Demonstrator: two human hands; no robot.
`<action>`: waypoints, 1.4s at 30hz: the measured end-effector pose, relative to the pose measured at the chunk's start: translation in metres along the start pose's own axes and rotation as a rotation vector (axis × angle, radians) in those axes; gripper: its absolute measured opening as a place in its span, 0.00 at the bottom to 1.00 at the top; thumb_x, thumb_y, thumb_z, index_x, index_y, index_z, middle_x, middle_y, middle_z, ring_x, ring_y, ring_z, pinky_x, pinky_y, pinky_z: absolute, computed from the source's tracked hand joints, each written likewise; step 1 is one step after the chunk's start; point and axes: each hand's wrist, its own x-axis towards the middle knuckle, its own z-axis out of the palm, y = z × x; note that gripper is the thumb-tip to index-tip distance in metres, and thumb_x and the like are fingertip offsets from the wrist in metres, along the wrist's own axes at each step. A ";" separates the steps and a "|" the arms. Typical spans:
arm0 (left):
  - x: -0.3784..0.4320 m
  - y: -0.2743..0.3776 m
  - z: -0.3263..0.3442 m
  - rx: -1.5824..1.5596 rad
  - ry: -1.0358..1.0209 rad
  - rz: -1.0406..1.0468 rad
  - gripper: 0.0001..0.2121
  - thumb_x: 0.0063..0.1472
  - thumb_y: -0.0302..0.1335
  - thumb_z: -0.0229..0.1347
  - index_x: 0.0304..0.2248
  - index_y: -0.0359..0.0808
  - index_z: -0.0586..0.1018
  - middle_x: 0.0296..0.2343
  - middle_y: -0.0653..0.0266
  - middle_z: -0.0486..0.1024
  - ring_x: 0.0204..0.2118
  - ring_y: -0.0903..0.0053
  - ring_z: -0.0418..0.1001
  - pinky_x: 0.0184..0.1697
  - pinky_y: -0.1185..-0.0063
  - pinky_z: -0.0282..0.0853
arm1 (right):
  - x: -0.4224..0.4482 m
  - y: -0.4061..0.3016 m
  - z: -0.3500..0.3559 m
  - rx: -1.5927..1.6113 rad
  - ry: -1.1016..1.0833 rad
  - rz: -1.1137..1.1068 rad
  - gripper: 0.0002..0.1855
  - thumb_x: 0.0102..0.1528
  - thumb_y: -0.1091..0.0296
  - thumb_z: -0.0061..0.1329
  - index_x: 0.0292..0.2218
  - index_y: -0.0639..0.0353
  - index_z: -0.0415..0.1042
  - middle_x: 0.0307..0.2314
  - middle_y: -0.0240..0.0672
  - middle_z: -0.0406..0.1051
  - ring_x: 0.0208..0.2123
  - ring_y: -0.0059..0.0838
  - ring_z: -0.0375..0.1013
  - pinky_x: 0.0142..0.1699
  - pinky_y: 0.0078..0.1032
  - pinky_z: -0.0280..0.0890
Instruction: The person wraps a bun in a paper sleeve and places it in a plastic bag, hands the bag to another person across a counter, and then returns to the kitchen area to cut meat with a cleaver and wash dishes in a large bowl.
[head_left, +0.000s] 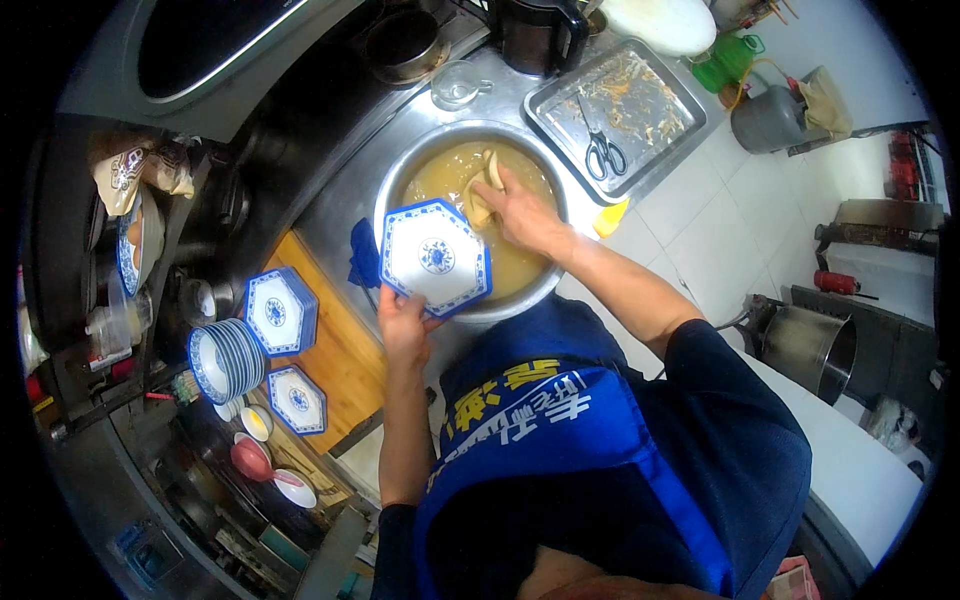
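Observation:
My left hand (406, 321) grips the lower edge of a hexagonal blue-and-white plate (436, 256), tilted over the near left rim of a large round metal basin (382, 187). Its patterned face is turned up towards me. Cloudy yellowish water (439, 169) fills much of the basin. Over that water, my right hand (521, 210) clutches a bunched yellowish cloth (481, 196), just right of the plate and apart from it. To the left, a wooden board (345, 367) bears a stack of hexagonal plates (275, 311), another hexagonal plate (298, 399) and a stack of round bowls (225, 362).
Black-handled scissors (604, 154) lie in a soiled metal tray (667, 97) beyond the basin. A glass cup (456, 85) and a dark jug (536, 37) stand at the back. Blue cloth (363, 253) lies left of the basin. A gas cylinder (769, 120) stands on the right.

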 end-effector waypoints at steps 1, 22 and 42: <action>0.000 -0.002 -0.003 0.001 -0.001 0.001 0.26 0.62 0.14 0.43 0.60 0.36 0.63 0.47 0.52 0.77 0.42 0.62 0.82 0.34 0.68 0.86 | 0.002 0.012 0.013 -0.139 0.006 -0.086 0.30 0.61 0.73 0.44 0.63 0.45 0.66 0.67 0.61 0.47 0.55 0.63 0.71 0.61 0.42 0.67; -0.005 -0.013 0.005 0.067 -0.026 -0.003 0.31 0.57 0.10 0.48 0.61 0.37 0.64 0.49 0.58 0.77 0.43 0.68 0.81 0.35 0.75 0.84 | 0.003 -0.033 0.040 0.518 -0.033 0.279 0.29 0.56 0.51 0.58 0.53 0.60 0.76 0.48 0.55 0.76 0.50 0.51 0.75 0.58 0.37 0.67; 0.014 0.000 -0.010 -0.214 -0.108 0.028 0.17 0.70 0.35 0.47 0.54 0.38 0.69 0.39 0.59 0.79 0.34 0.70 0.82 0.26 0.75 0.81 | -0.019 -0.107 0.024 0.478 -0.390 -0.231 0.14 0.59 0.73 0.52 0.47 0.55 0.79 0.42 0.43 0.77 0.45 0.41 0.77 0.52 0.32 0.70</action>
